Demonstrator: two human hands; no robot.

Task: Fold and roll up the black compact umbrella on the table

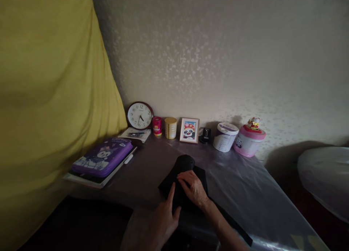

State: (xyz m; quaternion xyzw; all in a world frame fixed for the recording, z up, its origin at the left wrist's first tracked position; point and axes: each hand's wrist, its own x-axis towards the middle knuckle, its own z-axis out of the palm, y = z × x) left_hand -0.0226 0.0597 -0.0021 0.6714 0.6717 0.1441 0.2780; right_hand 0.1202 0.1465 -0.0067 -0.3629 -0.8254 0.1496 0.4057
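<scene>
A black fabric item (185,164) lies bunched on the table in front of me, with a rounded lump at its far end. A long dark strip trails from it toward the lower right; what kind of item it is, I cannot tell. My right hand (194,188) rests over its middle, the fingertips and thumb drawn together on the cloth. Lower and to the left, my left hand (165,218) has its index finger stretched toward the fabric and its thumb apart. Its other fingers are partly hidden. Shade hides the near part of the fabric.
A grey sheet covers the table (240,189). Along the wall stand a round clock (140,115), a red tin (157,126), a yellow can (171,128), a framed panda picture (189,130), a white tub (225,137) and a pink tub (249,141). A purple case (103,157) lies left.
</scene>
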